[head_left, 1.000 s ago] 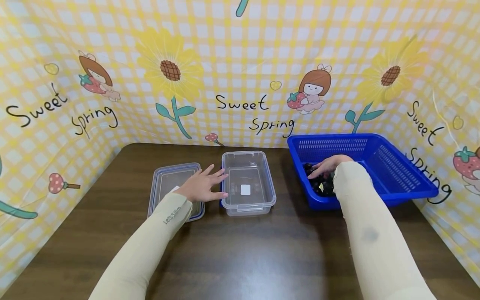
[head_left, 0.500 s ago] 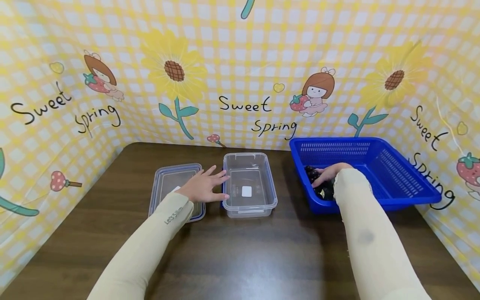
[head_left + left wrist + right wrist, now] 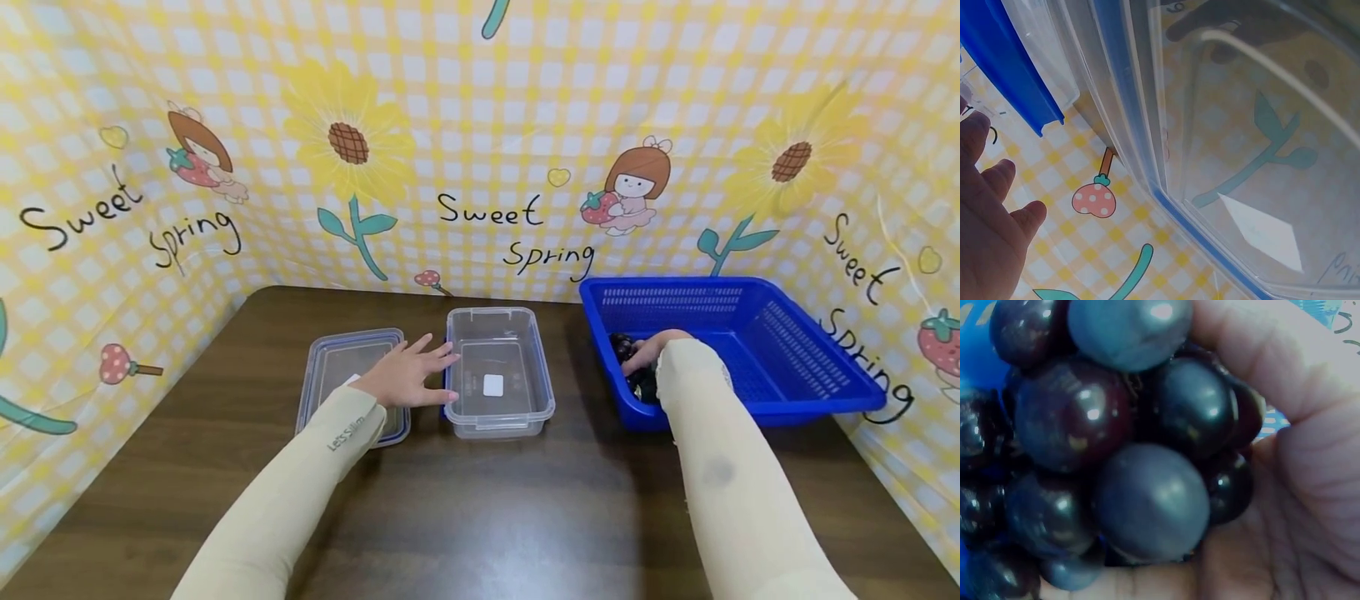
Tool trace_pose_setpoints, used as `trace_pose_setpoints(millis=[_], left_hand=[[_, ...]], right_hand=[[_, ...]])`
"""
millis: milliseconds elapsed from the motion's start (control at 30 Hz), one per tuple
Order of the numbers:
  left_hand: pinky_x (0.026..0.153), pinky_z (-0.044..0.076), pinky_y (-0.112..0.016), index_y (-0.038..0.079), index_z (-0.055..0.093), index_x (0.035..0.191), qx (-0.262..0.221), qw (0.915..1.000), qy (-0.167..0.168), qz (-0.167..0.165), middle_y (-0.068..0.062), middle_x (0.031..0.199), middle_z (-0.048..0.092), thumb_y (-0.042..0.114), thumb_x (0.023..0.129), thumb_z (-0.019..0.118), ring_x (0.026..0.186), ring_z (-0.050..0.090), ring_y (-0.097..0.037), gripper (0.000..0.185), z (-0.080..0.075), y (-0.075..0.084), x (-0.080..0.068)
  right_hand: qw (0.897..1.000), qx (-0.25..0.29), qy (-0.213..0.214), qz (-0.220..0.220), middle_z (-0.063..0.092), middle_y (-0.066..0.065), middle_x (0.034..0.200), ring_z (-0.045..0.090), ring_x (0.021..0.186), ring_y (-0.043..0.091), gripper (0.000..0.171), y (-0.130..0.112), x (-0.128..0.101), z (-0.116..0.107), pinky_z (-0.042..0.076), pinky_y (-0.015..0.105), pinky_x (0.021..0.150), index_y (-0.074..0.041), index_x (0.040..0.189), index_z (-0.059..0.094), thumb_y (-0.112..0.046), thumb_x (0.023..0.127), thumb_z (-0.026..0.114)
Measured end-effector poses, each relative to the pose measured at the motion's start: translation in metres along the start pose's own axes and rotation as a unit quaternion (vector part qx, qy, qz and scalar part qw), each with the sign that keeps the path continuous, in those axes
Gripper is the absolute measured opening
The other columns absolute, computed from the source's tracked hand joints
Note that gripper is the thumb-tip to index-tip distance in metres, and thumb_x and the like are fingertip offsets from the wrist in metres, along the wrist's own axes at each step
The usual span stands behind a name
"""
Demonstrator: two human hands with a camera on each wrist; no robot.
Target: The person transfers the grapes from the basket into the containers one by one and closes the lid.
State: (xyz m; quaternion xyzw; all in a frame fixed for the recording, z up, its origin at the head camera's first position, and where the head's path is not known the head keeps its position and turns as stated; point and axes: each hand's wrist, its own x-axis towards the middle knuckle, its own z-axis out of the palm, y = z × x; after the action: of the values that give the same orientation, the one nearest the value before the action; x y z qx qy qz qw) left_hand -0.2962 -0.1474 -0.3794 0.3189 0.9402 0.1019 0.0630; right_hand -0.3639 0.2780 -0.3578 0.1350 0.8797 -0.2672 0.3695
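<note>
Right hand (image 3: pixel 651 352) is down in the near-left corner of the blue basket (image 3: pixel 787 350), fingers (image 3: pixel 1310 425) curled round a bunch of dark grapes (image 3: pixel 1122 450); the clear container (image 3: pixel 498 371) lies to its left on the worktop (image 3: pixel 480 517), long axis running away from the person; left hand (image 3: pixel 408 375) rests there, fingers spread, beside the lid (image 3: pixel 337 367); sleeve reads "Let's Slim", backdrop "Sweet Spring".
</note>
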Motion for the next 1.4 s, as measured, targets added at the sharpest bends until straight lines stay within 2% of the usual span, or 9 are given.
trace_pose_setpoints(millis=[200,367,433,500,633,700,900,1067,1400], left_hand=[[0.107,0.012,-0.067,0.010,0.040,0.146,0.001,1.0000,-0.001,0.003,-0.009,0.153,0.031,0.054,0.091,0.053,0.142,0.015,-0.042,0.072,0.000,0.000,0.000],[0.107,0.012,-0.068,0.010,0.041,0.146,0.001,1.0000,-0.002,0.007,-0.010,0.153,0.031,0.056,0.091,0.052,0.142,0.015,-0.042,0.072,0.004,0.002,0.003],[0.107,0.012,-0.068,0.011,0.041,0.146,-0.003,0.9999,-0.003,0.010,-0.010,0.153,0.031,0.057,0.091,0.052,0.142,0.015,-0.042,0.074,0.005,0.004,0.004],[0.107,0.012,-0.067,0.011,0.040,0.147,-0.005,0.9999,-0.005,0.012,-0.010,0.153,0.031,0.058,0.090,0.051,0.142,0.015,-0.041,0.074,0.006,0.005,0.005],[0.108,0.011,-0.067,0.011,0.040,0.147,-0.008,0.9999,-0.011,0.009,-0.009,0.154,0.030,0.056,0.091,0.052,0.143,0.014,-0.041,0.073,0.007,0.006,0.002],[0.107,0.012,-0.067,0.011,0.040,0.147,-0.009,0.9999,-0.012,0.009,-0.009,0.154,0.030,0.056,0.091,0.052,0.142,0.015,-0.041,0.073,0.007,0.005,0.000],[0.107,0.012,-0.067,0.011,0.040,0.147,-0.010,0.9999,-0.010,0.008,-0.009,0.154,0.029,0.058,0.090,0.051,0.142,0.015,-0.041,0.074,0.006,0.004,0.000],[0.108,0.011,-0.067,0.012,0.039,0.148,-0.012,0.9998,-0.016,0.004,-0.009,0.155,0.028,0.059,0.090,0.050,0.142,0.015,-0.041,0.075,0.005,0.003,0.000],[0.108,0.010,-0.067,0.011,0.038,0.148,-0.014,0.9998,-0.011,0.002,-0.010,0.155,0.027,0.060,0.090,0.049,0.142,0.015,-0.041,0.076,0.001,-0.001,-0.001]], right_hand=[[0.999,0.030,0.013,0.000,0.000,0.027,0.156,0.020,0.135,0.052,0.109,-0.011,-0.022,0.009,0.040,0.063,0.094,-0.018,0.154,0.005,-0.043,0.076,0.076],[0.992,0.105,0.064,0.042,0.025,0.032,0.148,0.040,0.123,0.049,0.100,-0.010,-0.033,0.015,0.046,0.059,0.088,-0.005,0.153,0.017,-0.041,0.079,0.074],[0.987,0.130,0.076,0.056,0.028,0.033,0.145,0.043,0.118,0.048,0.098,-0.008,-0.035,0.015,0.048,0.058,0.085,-0.006,0.152,0.020,-0.042,0.078,0.074],[0.989,0.128,0.064,0.039,0.019,0.032,0.150,0.038,0.123,0.050,0.095,-0.005,-0.033,0.014,0.045,0.060,0.088,-0.013,0.154,0.018,-0.040,0.080,0.072],[0.999,0.022,0.004,-0.030,0.004,0.032,0.153,0.017,0.136,0.052,0.085,-0.001,-0.021,0.011,0.031,0.061,0.104,-0.009,0.153,0.009,-0.037,0.091,0.060],[0.997,-0.034,-0.016,-0.069,0.001,0.033,0.153,0.009,0.138,0.051,0.081,0.000,-0.015,0.009,0.023,0.057,0.109,-0.001,0.151,0.004,-0.032,0.095,0.054],[0.995,-0.052,-0.015,-0.088,0.007,0.034,0.152,0.013,0.138,0.051,0.074,0.000,-0.015,0.006,0.025,0.056,0.109,0.003,0.150,0.010,-0.024,0.096,0.053],[0.981,-0.144,-0.018,-0.131,0.012,0.036,0.150,0.016,0.137,0.051,0.067,0.000,-0.019,-0.001,0.026,0.053,0.109,0.009,0.148,0.015,-0.024,0.098,0.046],[0.981,-0.115,-0.006,-0.156,0.010,0.038,0.148,0.015,0.136,0.053,0.059,-0.003,-0.036,-0.025,0.025,0.056,0.109,0.010,0.146,0.016,-0.019,0.101,0.040]])
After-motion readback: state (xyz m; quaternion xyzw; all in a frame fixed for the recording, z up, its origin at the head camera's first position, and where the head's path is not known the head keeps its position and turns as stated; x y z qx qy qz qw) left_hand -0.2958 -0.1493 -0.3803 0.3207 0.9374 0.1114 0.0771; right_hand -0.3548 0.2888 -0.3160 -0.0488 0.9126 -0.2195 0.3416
